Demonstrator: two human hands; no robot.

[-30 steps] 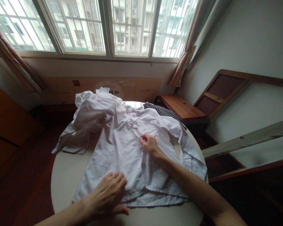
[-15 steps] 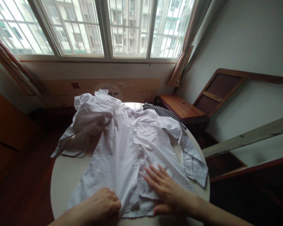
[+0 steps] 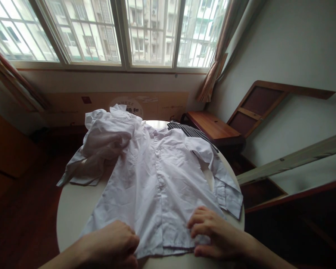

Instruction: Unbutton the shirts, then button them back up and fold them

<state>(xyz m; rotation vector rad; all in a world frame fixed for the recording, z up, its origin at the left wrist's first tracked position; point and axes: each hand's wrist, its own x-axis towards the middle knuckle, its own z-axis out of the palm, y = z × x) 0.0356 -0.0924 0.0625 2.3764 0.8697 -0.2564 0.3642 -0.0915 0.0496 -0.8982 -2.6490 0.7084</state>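
Note:
A white button-up shirt (image 3: 145,186) lies front side up over the round table, its button placket running down the middle toward me. At the lower left of its hem, my left hand (image 3: 114,243) is closed on the cloth; the fingertips are mostly hidden behind the knuckles. My right hand (image 3: 212,231) rests at the lower right of the hem, fingers bent and thumb apart from them, touching the fabric. One sleeve (image 3: 225,186) stretches down along the right side of the table. A crumpled heap of white cloth (image 3: 106,138) lies at the upper left.
The round pale table (image 3: 72,209) stands below a barred window. Black-and-white striped cloth (image 3: 196,132) lies at its far right edge. Beyond are a wooden bench (image 3: 212,125) and a flat cardboard box (image 3: 162,102) against the wall.
My right hand has gone from lying flat with spread fingers to bent fingers, shifting right and slightly down. The shirt's lower front looks smoother. My left hand keeps its hold.

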